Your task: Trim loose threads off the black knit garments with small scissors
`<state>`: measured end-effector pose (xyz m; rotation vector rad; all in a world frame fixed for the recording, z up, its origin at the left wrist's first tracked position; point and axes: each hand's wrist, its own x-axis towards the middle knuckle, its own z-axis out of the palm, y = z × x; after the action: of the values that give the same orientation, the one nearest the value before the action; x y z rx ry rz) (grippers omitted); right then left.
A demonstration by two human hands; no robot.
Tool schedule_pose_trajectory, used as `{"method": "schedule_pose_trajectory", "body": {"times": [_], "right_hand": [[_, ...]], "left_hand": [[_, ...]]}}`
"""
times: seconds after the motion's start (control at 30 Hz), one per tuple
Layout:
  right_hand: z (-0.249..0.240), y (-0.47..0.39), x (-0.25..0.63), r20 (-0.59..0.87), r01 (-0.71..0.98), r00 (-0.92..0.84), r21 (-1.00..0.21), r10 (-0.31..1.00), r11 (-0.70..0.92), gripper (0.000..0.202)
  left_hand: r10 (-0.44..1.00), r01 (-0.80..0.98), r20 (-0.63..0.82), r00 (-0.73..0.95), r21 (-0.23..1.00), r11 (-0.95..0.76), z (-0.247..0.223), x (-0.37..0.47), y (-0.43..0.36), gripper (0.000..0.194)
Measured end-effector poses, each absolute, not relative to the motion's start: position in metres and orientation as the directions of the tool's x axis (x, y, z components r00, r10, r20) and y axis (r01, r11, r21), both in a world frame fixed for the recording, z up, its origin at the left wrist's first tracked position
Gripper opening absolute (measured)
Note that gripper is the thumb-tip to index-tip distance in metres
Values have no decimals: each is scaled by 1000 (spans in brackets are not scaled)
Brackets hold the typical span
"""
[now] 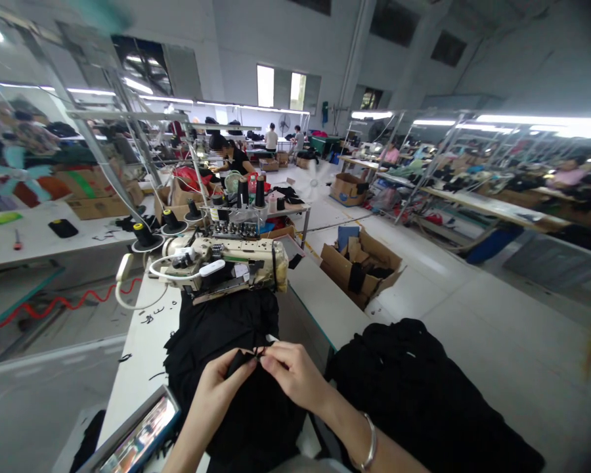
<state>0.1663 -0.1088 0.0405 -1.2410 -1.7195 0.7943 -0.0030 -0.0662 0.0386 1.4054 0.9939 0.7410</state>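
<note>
The black cloth (pixel 261 420) lies bunched before the person, running from under the sewing machine (pixel 236 259) toward the lap; it is matte and plain, full of soft folds, with an uneven left edge. The left hand (pixel 224 378) pinches a raised bit of it, thumb and fingers closed; the right hand (pixel 293 371), a bangle (pixel 370 440) at its wrist, pinches just beside, fingertips nearly meeting. A small pale item there is too small to identify.

The white table (pixel 145 348) carries dark thread scraps and, near the left forearm, a glossy rectangular object (pixel 140 433). The cream machine sits at its far part, black thread cones (pixel 142 235) behind it. A heap of black fabric (pixel 418 394) lies to the right. Beyond are an open cardboard box (pixel 359 266) on the pale floor (pixel 438 289), a co-worker (pixel 236 157) in black, and rows of worktables under strip lights in a high grey-walled hall.
</note>
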Motion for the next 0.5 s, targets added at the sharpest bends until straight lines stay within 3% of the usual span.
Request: {"method": "schedule_pose_trajectory", "body": {"times": [0.37, 0.5], "right_hand": [[37, -116, 174, 317, 381, 24, -880, 948, 284, 31], [69, -131, 186, 365, 270, 165, -910, 916, 314, 35]], "left_hand": [[857, 167, -95, 507, 986, 10, 41, 17, -65, 23], [853, 195, -120, 507, 981, 22, 41, 20, -65, 24]]}}
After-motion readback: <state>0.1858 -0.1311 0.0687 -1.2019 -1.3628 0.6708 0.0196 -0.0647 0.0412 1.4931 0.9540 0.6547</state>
